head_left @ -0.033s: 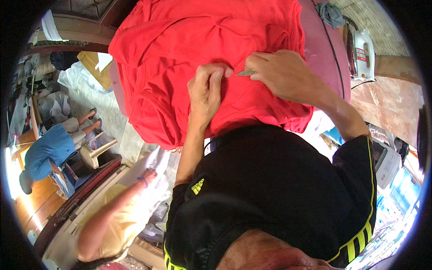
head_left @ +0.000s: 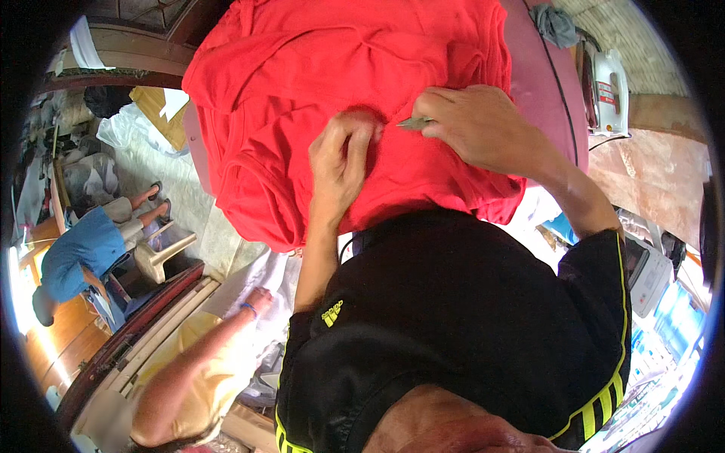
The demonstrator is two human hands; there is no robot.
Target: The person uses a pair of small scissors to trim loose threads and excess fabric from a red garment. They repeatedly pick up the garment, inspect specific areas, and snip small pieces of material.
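Note:
A large heap of red cloth point(head_left: 302, 83), with folds and seams like garments, lies in front of me. Over its middle, my right hand point(head_left: 476, 124) is closed around small metal thread snips point(head_left: 411, 123); their pointed tip faces left, and the handles are hidden in my fingers. My left hand point(head_left: 338, 158) is just left of that tip, thumb and fingers drawn together in a pinch. Its fingertips are smeared by motion, and whatever they hold is too small to make out.
The cloth rests on a mauve padded surface point(head_left: 547, 113) with a black cord point(head_left: 557, 83) along its right side. Beyond stands a white plastic container point(head_left: 610, 94). At left are a person in blue point(head_left: 87, 241), a wooden stool point(head_left: 162, 253) and a nearer person in yellow point(head_left: 204, 362).
My left hand has shifted slightly left and away from the snips. My right hand has barely moved. The nearer person's hand at lower left has moved a little.

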